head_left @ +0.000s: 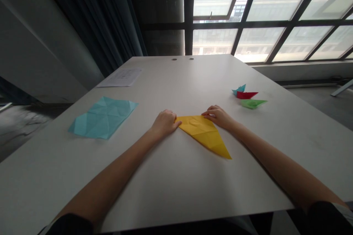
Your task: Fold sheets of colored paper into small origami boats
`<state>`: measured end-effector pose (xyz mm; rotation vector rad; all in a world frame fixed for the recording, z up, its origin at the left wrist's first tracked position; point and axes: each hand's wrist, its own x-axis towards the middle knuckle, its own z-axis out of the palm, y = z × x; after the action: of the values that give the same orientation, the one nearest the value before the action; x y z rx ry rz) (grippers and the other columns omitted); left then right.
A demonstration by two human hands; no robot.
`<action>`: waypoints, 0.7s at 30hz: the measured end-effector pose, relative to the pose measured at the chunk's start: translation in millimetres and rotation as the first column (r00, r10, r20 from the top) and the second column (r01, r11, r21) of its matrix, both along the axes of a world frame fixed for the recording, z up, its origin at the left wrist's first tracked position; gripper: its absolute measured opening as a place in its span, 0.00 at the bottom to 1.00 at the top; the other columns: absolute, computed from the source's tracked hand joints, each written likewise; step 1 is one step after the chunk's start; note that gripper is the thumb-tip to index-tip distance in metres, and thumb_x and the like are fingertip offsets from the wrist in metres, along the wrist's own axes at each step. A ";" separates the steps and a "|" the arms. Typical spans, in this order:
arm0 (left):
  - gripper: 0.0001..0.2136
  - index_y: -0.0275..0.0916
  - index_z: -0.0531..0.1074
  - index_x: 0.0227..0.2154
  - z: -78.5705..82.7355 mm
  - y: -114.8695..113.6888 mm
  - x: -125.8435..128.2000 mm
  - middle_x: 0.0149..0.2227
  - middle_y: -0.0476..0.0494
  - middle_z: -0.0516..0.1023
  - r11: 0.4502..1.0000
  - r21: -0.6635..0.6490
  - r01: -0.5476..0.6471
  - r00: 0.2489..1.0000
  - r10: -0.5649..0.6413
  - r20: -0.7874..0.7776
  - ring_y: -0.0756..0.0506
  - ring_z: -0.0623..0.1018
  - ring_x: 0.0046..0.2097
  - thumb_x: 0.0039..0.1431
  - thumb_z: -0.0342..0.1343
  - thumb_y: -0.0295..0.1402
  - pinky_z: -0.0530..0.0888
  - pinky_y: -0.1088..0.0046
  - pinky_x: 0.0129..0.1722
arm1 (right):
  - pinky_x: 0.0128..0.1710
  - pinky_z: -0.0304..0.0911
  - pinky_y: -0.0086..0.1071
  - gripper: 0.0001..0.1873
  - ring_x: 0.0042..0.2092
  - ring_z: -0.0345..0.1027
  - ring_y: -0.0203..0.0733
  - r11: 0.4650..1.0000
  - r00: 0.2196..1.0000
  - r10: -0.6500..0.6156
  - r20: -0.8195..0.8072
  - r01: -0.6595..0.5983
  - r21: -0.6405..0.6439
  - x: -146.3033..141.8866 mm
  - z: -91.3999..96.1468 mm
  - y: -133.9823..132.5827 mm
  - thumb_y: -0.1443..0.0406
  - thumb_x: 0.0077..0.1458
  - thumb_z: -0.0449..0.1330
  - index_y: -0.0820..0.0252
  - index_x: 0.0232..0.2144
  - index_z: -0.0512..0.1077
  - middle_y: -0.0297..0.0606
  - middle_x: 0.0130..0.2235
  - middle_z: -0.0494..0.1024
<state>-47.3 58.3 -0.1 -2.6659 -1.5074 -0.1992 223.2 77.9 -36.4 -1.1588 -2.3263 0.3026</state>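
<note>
The left hand (166, 122) is pinching the folded yellow paper (205, 131) at its ten o'clock corner; the right hand (220, 116) is touching its one o'clock edge. From it, a creased blue sheet (104, 117) is lying at nine o'clock, three small folded shapes (246, 96) at two.

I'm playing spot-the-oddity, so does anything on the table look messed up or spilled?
Nothing looks spilled or torn. The blue sheet, left of the left hand, stands out a little: it lies askew and crisscrossed with creases, unlike the flat-looking white paper behind it.
</note>
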 end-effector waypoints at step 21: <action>0.09 0.36 0.67 0.32 -23.0 11.6 -17.9 0.33 0.43 0.69 0.992 -0.084 0.094 0.961 -0.069 0.269 0.47 0.71 0.36 0.56 0.42 0.24 0.69 0.71 0.38 | 0.41 0.61 0.32 0.11 0.38 0.66 0.39 0.993 0.993 0.114 -0.021 -0.114 -0.033 -1.1 5.4 -3.6 0.66 0.55 0.50 0.57 0.33 0.74 0.40 0.35 0.74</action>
<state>-65.2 69.9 -23.1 -2.8759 -1.5098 -0.5223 222.1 74.3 -31.0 -1.0361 -2.3842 0.3938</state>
